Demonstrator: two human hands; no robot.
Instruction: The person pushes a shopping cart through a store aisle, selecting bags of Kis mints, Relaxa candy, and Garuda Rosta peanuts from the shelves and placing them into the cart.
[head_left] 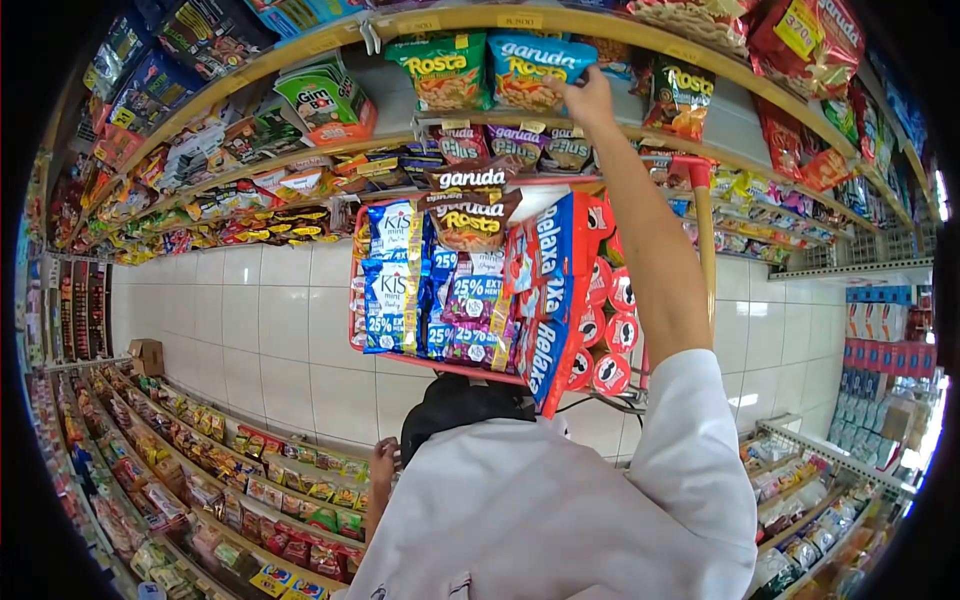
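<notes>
My right hand (588,97) is stretched up to the shelf, its fingers closed on the right edge of a blue Garuda Rosta peanut bag (540,75). That bag stands upright beside a green Rosta bag (440,75). Low on the left, my left hand (384,462) hangs near a black bag or cap-like item (462,405); its fingers are too small and partly hidden to read. Below the shelf, a red shopping cart (357,318) holds Kis mint candy packs (390,290), Relaxa candy packs (548,300), red-lidded Pringles cans (611,372) and brown Garuda Rosta bags (470,220).
A green Gimbori pack (325,100) and a dark Rosta bag (680,97) share the shelf. Garuda Pilus packs (515,148) sit one level lower. Snack racks (230,470) line the aisle behind, with a cardboard box (146,356) at one end. White tiles (290,310) cover the floor.
</notes>
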